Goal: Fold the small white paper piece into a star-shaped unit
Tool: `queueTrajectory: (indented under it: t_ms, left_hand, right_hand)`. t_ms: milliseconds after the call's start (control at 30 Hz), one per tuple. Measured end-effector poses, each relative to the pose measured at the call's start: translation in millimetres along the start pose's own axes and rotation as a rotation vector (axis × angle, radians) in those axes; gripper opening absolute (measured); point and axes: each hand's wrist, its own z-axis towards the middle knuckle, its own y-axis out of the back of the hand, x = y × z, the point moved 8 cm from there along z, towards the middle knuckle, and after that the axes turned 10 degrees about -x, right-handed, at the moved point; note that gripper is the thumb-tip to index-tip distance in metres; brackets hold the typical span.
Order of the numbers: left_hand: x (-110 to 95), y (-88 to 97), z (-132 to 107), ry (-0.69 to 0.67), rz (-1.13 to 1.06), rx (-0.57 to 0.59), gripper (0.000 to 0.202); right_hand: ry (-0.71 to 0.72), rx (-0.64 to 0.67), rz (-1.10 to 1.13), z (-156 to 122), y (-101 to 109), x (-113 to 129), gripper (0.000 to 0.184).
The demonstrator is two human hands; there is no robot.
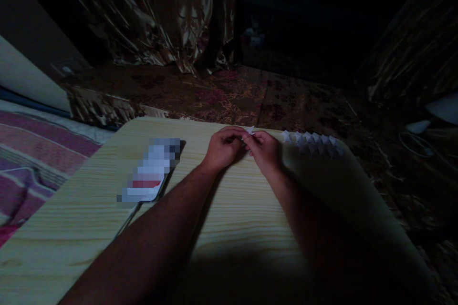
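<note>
Extending over the pale wooden table [243, 214], the person's forearms [171, 219] converge toward its far edge. To the left of them lies a white cable [125, 221], running up to a phone-like device [152, 171] whose surface is blurred into blocks. Beyond, near the table's far edge, the left hand [226, 148] and the right hand [265, 151] meet around a small white piece [251, 129]. The left fingers are curled in, thumb and forefinger tips closed on it from one side; the right thumb and fingers pinch it from the other. It is held up between the fingertips, just above the wood.

The piece is probably paper: very light, thin, stiff at its folds yet easily crushed or creased, and unlikely to slip from dry skin. A light fingertip pinch along an edge would suit it better than pressure on its points. It looks plain white, with a pointed tip showing above the fingers; the rest is hidden by them.

Just to the right of the right hand, white star-shaped pieces [317, 139] stand close together in rows near the table's corner. Farther off are a dark patterned cloth [229, 90] and a shiny curtain [200, 5].
</note>
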Motion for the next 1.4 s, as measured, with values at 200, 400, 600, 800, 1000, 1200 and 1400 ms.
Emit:
queueTrajectory:
  t_ms: [200, 400, 600, 800, 1000, 1200, 1400]
  left_hand:
    - [-1.2, 1.5, -0.5, -0.010, 0.028, -0.025, 0.025]
    - [10.6, 11.2, 0.9, 0.161, -0.116, -0.154, 0.050]
    - [20.0, -0.5, -1.4, 0.302, -0.260, -0.021, 0.035]
    - [21.8, -0.2, -2.1, 0.323, -0.276, -0.025, 0.030]
    - [24.1, 0.3, -2.3, 0.334, -0.263, -0.040, 0.023]
    - [27.1, 0.5, -3.1, 0.339, -0.213, -0.028, 0.022]
    - [26.8, 0.4, -3.3, 0.332, -0.197, -0.018, 0.019]
  right_hand:
    - [-0.019, -0.068, -0.062, 4.1, 3.2, -13.2, 0.024]
    - [0.049, -0.084, -0.153, 4.0, 5.8, -9.3, 0.015]
    - [0.086, -0.013, -0.164, 3.0, 1.1, -7.6, 0.014]
    - [0.088, 0.011, -0.074, 1.7, -1.9, -3.7, 0.022]
    - [0.164, 0.016, -0.113, 2.2, 2.4, 5.6, 0.022]
    - [0.157, 0.030, -0.076, 5.7, 3.5, 1.1, 0.016]
    - [0.137, 0.032, -0.052, 5.7, 2.9, 1.4, 0.014]
